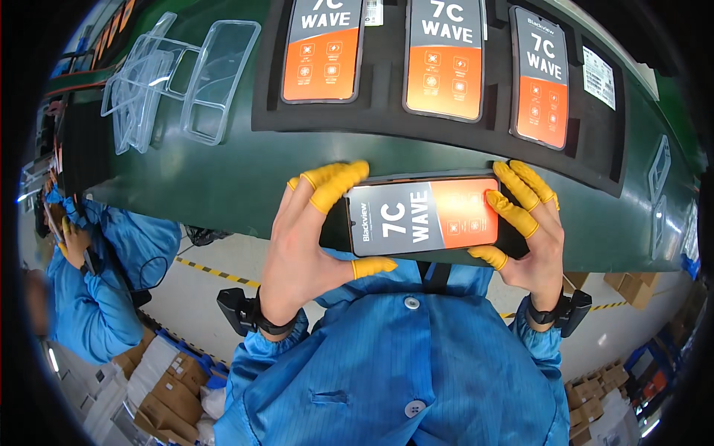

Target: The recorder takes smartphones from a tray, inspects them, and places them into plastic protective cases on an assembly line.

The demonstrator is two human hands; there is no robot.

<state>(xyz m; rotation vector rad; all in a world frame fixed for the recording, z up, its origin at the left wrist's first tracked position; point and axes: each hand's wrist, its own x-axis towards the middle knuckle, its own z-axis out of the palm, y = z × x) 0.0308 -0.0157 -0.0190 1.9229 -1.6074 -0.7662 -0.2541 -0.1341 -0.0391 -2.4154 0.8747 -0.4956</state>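
Both my hands hold one smartphone [420, 217] sideways just below the edge of the green conveyor belt [223, 178]. Its screen carries a grey and orange protective sticker. My left hand [301, 245] grips the phone's left end, fingers in yellow finger cots on its top edge, thumb underneath. My right hand [529, 230] grips the right end, with one cot-covered finger lying on the orange part of the sticker. A black foam tray [387, 111] on the belt holds three more phones with the same stickers, upright in its slots.
Several clear phone cases [175, 78] lie on the belt at upper left. A co-worker in a blue coat [97, 275] stands at left. Cardboard boxes [160, 394] sit on the floor at lower left and lower right. My blue coat fills the lower centre.
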